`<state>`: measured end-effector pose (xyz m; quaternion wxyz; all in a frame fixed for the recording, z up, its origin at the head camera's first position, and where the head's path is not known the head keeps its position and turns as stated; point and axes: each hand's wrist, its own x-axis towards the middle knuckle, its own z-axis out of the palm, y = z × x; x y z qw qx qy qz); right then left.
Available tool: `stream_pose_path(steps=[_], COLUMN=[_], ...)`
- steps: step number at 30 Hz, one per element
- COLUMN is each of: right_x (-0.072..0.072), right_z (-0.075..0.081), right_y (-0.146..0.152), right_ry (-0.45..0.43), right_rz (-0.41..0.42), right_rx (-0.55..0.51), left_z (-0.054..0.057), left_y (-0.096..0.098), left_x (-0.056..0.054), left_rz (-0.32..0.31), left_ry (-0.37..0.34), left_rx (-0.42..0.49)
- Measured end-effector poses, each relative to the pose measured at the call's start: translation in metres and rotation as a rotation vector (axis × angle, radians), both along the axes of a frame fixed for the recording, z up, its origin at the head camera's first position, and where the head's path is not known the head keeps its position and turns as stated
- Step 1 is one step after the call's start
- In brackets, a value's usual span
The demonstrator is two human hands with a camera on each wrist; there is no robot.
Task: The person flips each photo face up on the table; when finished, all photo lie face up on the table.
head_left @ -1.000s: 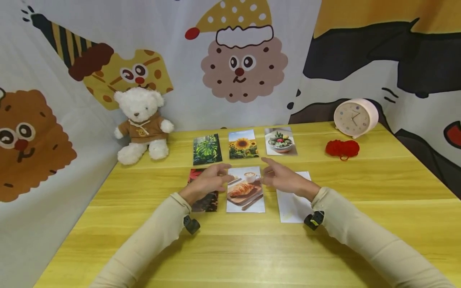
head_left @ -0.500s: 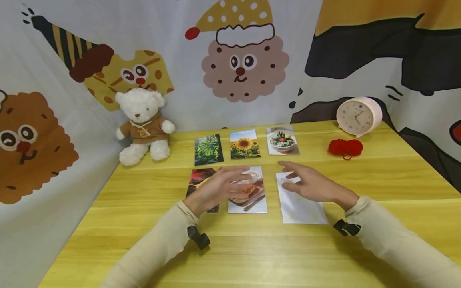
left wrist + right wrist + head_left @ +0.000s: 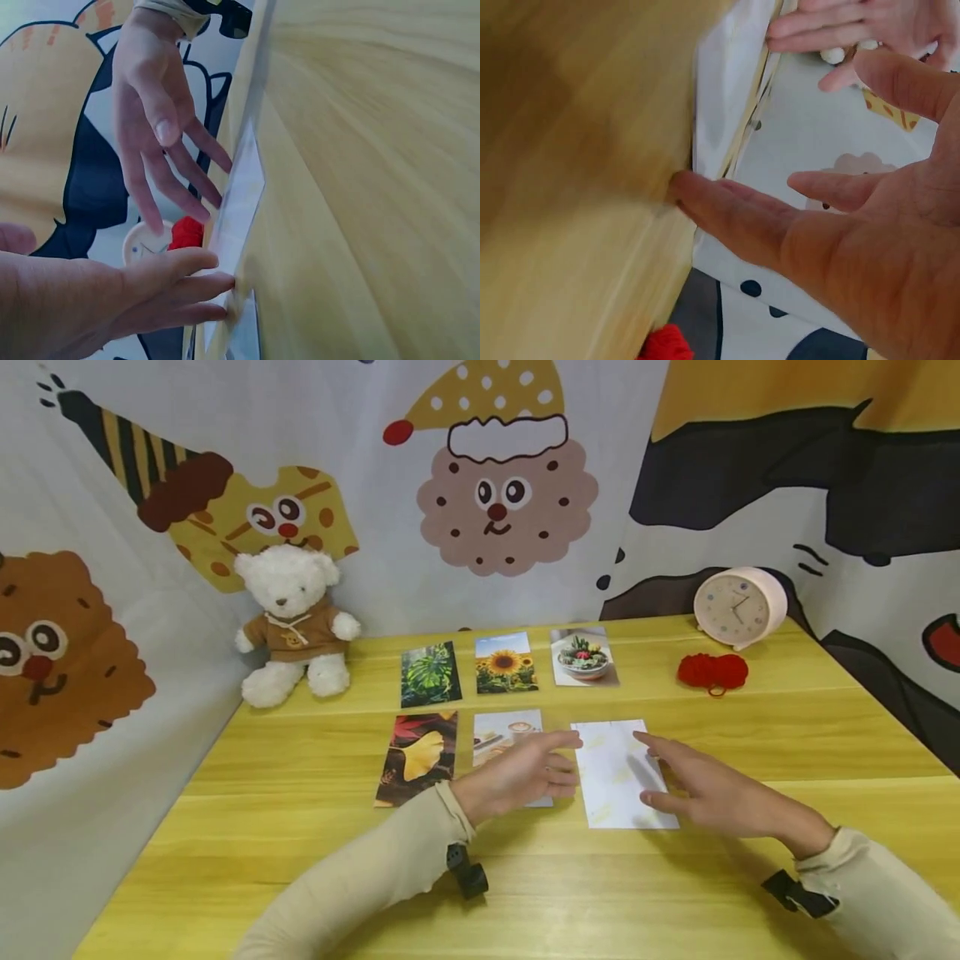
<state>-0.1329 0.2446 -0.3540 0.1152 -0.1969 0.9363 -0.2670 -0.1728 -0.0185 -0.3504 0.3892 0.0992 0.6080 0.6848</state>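
Note:
A white card [image 3: 611, 785], blank side up, lies at the right end of the front row, between my two hands. My left hand [image 3: 521, 774] is at its left side, fingers extended, partly covering the croissant photo card [image 3: 504, 727]. On the other side, my right hand [image 3: 712, 793] has its fingers spread along the white card's right edge. Neither hand grips anything. In the left wrist view both hands flank the white card [image 3: 238, 202]; whether the fingertips touch it is hard to tell. Left of the croissant card lies a leaf photo card [image 3: 417, 758].
Behind stand three photo cards: green leaves [image 3: 431, 674], a sunflower [image 3: 506, 662] and a cactus bowl [image 3: 584, 657], all flat on the wooden table [image 3: 300, 827]. A white teddy bear [image 3: 292, 622] sits back left. Red yarn [image 3: 712, 671] and a clock [image 3: 738, 607] are back right.
Both hands have moved right, from around the croissant card to around the white card. The leaf card and white card are now uncovered; the croissant card is partly hidden. The cards look unmoved.

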Motion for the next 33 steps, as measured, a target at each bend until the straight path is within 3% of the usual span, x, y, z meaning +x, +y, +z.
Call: stream_pose_path(steps=[4, 9, 12, 18, 23, 27, 33], right_x=[0.000, -0.003, -0.005, -0.007, -0.006, -0.005, -0.005], right_z=[-0.005, -0.007, -0.006, -0.004, -0.003, -0.002, -0.001], right_y=[-0.010, -0.022, -0.025, -0.026, -0.027, -0.030, -0.037], right_ry=[0.038, 0.034, 0.029, 0.027, 0.060, 0.085, 0.139], right_rz=[-0.018, -0.048, -0.066, -0.096, -0.107, -0.098, -0.077], right_rx=[0.025, 0.116, 0.145, 0.115, 0.095, 0.073, 0.008], left_z=[0.000, 0.002, 0.004, 0.006, 0.002, -0.002, -0.006], left_y=[0.007, 0.007, 0.006, 0.007, 0.008, 0.007, 0.008], left_x=[-0.001, 0.001, 0.002, -0.003, -0.008, -0.011, -0.018], left_rz=[0.030, 0.044, 0.046, 0.065, 0.124, 0.165, 0.159], left_ry=[0.016, 0.143, 0.178, 0.077, 0.011, 0.016, 0.078], left_rx=[-0.026, -0.170, -0.204, -0.141, -0.072, -0.018, 0.019])
